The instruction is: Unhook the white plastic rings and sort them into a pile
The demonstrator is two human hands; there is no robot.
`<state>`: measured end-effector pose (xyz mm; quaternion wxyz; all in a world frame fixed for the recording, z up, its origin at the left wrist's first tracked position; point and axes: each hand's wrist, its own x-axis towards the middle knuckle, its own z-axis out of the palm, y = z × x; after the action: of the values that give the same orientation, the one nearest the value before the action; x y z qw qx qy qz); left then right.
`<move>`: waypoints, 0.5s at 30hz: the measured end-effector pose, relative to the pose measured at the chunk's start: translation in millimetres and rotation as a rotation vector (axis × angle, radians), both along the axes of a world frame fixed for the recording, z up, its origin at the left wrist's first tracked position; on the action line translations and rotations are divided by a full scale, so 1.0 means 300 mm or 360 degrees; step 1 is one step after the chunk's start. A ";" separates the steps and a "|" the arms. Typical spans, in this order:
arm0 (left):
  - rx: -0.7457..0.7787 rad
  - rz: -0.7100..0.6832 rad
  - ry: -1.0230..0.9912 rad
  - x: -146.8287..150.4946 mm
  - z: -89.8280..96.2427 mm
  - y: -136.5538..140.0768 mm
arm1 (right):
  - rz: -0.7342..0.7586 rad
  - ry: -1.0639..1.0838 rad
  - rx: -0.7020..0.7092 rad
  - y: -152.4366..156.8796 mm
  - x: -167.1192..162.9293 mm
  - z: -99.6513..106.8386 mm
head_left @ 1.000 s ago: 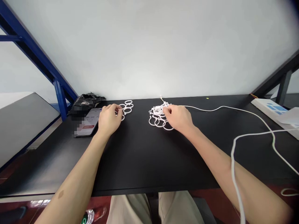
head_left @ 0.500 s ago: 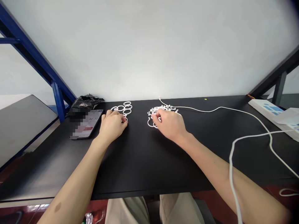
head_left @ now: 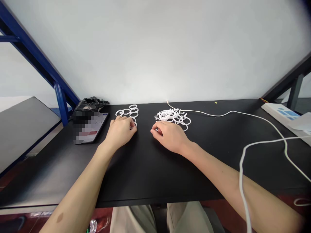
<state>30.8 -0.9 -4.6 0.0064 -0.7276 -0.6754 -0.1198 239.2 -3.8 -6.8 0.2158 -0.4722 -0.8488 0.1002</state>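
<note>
White ring pile point(head_left: 170, 114) shows more; left hand point(head_left: 120, 132), right hand point(head_left: 169, 135) now closer together, grips unclear.

Left of centre in the frame, our left hand point(head_left: 122, 130) rests with bent fingers over the near end of a small cluster of white rings point(head_left: 133, 112). Just right of centre, our right hand point(head_left: 171, 135) curls at the near edge of a tangled heap of white rings point(head_left: 171, 114); whether it pinches one, we cannot tell. At middle left we see a smartphone point(head_left: 98, 129), with a crumpled black plastic bag point(head_left: 91, 104) behind it. A white cord point(head_left: 233, 111) crosses the black tabletop point(head_left: 155, 174) towards the right edge.
</note>
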 end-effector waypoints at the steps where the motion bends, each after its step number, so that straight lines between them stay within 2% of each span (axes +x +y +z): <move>1: -0.0031 0.0020 0.0027 -0.003 0.002 0.000 | 0.0004 -0.0003 -0.0010 0.000 -0.001 -0.001; 7: -0.0025 0.0132 0.0136 -0.011 0.013 -0.003 | 0.0009 0.0008 -0.0038 -0.003 0.001 0.002; 11: 0.0033 0.0247 0.0155 -0.029 -0.004 0.000 | 0.0003 0.0011 -0.0061 -0.005 0.000 0.006; 15: 0.0051 0.0240 0.0201 -0.050 -0.020 0.005 | 0.0014 0.0009 -0.0068 -0.007 -0.002 0.007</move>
<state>15.9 0.7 -10.4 0.0696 -0.6807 -0.7244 -0.0837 238.6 -5.9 -4.6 0.2077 -0.4728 -0.8478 0.1207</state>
